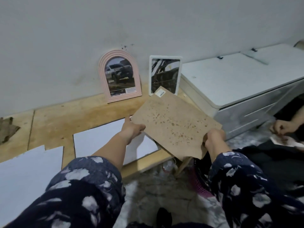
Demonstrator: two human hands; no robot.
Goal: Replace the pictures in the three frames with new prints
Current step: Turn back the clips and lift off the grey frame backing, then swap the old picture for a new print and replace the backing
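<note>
Holding a brown speckled backing board (pixel 176 124) above the right end of the low wooden table (pixel 69 116), both hands gripped its edges. The left hand (pixel 131 130) pinched the board's left corner, thumb on top. The right hand (pixel 213 139) curled its fingers round the near right edge. The board was tilted, a small label at its far corner. An arched pink frame (pixel 119 76) with a car print leaned on the wall (pixel 148 22) at the table's back edge. A white rectangular frame (pixel 165 74) stood just right of it, its lower corner hidden by the board. White sheets (pixel 98 139) lay flat on the table's near part. A white cabinet (pixel 238 83) sat right of the table. Another person's hand (pixel 283 129) showed at far right, grip unclear.
</note>
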